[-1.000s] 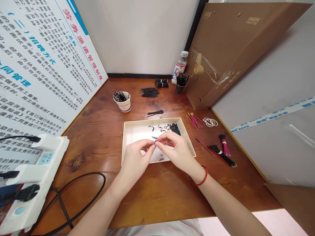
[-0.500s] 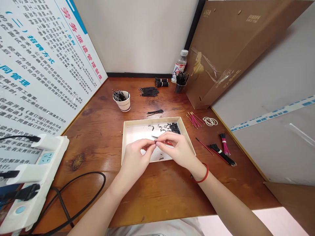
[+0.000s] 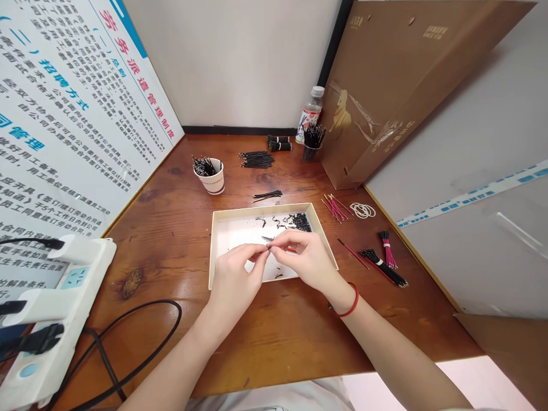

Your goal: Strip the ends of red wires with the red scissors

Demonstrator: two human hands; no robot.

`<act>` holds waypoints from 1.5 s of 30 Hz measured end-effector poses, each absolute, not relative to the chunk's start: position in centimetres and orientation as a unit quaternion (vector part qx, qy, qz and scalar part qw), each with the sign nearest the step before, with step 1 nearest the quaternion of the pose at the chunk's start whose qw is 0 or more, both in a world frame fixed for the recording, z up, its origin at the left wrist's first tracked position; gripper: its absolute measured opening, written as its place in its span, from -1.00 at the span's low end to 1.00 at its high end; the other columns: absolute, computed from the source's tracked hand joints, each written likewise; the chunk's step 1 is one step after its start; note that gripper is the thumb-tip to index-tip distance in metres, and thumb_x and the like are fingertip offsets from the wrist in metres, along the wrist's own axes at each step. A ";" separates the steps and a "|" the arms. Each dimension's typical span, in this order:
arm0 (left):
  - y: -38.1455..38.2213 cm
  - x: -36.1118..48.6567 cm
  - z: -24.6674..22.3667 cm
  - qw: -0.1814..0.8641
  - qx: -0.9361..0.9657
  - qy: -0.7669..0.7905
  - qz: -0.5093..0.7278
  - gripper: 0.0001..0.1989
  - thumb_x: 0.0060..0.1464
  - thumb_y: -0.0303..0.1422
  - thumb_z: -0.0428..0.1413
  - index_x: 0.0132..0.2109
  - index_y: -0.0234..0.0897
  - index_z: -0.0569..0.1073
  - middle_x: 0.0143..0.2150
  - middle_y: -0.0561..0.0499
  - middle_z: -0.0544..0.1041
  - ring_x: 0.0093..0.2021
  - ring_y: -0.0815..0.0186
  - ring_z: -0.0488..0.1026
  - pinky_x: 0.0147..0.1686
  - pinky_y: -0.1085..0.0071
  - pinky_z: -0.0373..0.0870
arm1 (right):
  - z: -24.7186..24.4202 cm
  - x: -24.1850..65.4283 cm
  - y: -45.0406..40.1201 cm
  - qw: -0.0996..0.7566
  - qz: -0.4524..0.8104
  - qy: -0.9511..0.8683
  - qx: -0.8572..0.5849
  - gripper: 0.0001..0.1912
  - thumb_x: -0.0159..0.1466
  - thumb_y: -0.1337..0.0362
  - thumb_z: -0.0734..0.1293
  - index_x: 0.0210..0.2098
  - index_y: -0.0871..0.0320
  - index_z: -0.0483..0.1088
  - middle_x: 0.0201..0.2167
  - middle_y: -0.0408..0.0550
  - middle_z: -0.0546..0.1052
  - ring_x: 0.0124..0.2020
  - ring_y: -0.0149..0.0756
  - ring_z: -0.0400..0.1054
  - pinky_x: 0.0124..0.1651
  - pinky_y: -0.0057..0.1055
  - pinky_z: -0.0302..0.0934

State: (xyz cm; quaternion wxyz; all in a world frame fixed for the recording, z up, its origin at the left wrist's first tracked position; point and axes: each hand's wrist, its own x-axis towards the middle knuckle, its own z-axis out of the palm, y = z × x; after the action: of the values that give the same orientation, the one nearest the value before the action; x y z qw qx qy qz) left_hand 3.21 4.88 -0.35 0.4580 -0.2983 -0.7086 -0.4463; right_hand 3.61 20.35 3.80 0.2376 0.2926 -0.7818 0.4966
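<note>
My left hand (image 3: 240, 271) is closed in a pinch, thumb against forefinger, over a shallow cream box (image 3: 211, 251). My right hand (image 3: 302, 255) pinches right beside it, so the fingertips of both hands meet. Whatever lies between the fingertips is dark, tiny and mostly hidden. Beneath the fingers shows the pointed metal tip (image 3: 267, 238) of a tool, with a bit of red visible under the right hand. I cannot tell whether it rests in the box. Small black pieces (image 3: 301, 221) are heaped in the box's far right corner, with scraps scattered nearby.
Behind the box lie loose black wires (image 3: 268, 196) and a larger pile (image 3: 257, 159). A paper cup (image 3: 213, 182) and a dark cup (image 3: 311, 152) hold more. Pink wires (image 3: 335, 208), rubber bands (image 3: 362, 210) and tied bundles (image 3: 385, 267) lie rightward. A power strip (image 3: 81, 311) stands left.
The whole view has shifted slightly, with things appearing a little further left. My hands keep the same pinch over the box.
</note>
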 end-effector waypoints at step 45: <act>3.8 3.0 0.8 0.458 -0.310 -0.693 -0.462 -0.86 0.04 -0.50 0.14 -0.41 -0.25 0.57 -0.47 0.07 0.61 -0.50 0.38 0.45 -0.43 0.49 0.43 | 1.8 4.0 18.7 0.559 0.165 -0.735 0.345 -0.82 0.31 0.42 0.29 -0.34 0.09 0.50 -0.40 -0.10 0.63 -0.38 -0.30 0.52 -0.24 -0.34 0.43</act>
State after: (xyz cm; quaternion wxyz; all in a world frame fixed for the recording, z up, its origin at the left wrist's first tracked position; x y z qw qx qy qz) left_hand 3.02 3.78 0.82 0.4583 -0.3095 -0.6931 -0.4623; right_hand 4.04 18.68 1.81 0.5595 0.3450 -0.7353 0.1651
